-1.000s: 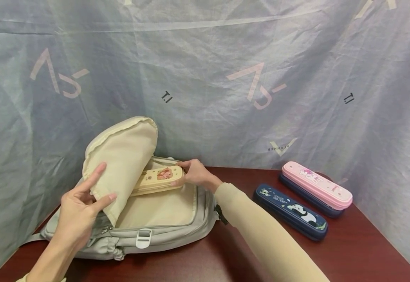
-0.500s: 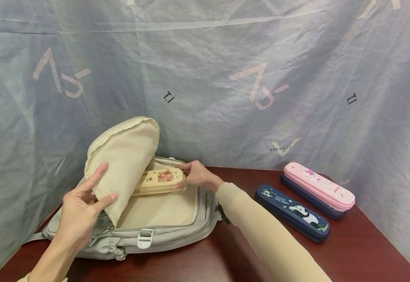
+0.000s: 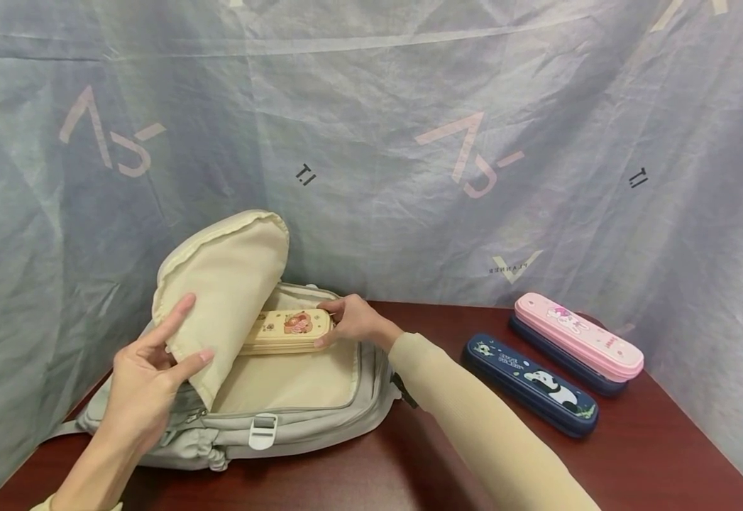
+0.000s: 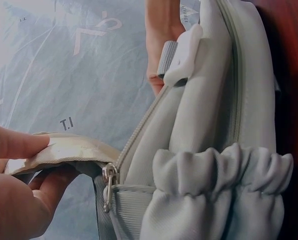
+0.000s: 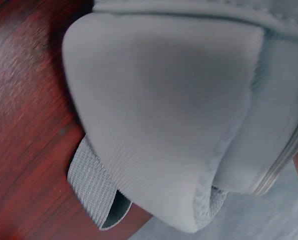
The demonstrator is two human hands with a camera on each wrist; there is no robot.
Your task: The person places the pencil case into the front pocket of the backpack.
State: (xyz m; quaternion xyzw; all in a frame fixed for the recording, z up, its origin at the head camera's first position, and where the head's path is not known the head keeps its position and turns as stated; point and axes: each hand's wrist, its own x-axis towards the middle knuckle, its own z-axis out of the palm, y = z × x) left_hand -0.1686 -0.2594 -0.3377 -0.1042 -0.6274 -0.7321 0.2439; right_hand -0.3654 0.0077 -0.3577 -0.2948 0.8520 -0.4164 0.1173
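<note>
A grey backpack (image 3: 307, 434) lies unzipped on the table, its cream-lined flap (image 3: 230, 280) lifted at the left. My left hand (image 3: 144, 380) pinches the flap's edge between thumb and fingers, plainly so in the left wrist view, near a metal zipper pull (image 4: 109, 185). Inside the opening, a cream-yellow pencil case (image 3: 282, 325) with a bear picture sits lengthwise over the lining. The flap hides its left end. My right hand (image 3: 360, 318) grips its right end, thumb at the front. Only the backpack's side (image 5: 153, 110) and a webbing strap (image 5: 91, 182) fill the right wrist view.
Right of the backpack, a navy panda pencil case (image 3: 531, 383) lies on the dark red table (image 3: 678, 443). Behind it, a pink rabbit pencil case (image 3: 578, 337) rests on top of another navy case (image 3: 556, 353). A grey-blue cloth (image 3: 371, 142) hangs behind the table.
The yellow pencil case and my right hand have lowered slightly into the backpack. My left hand keeps the flap raised in the same place.
</note>
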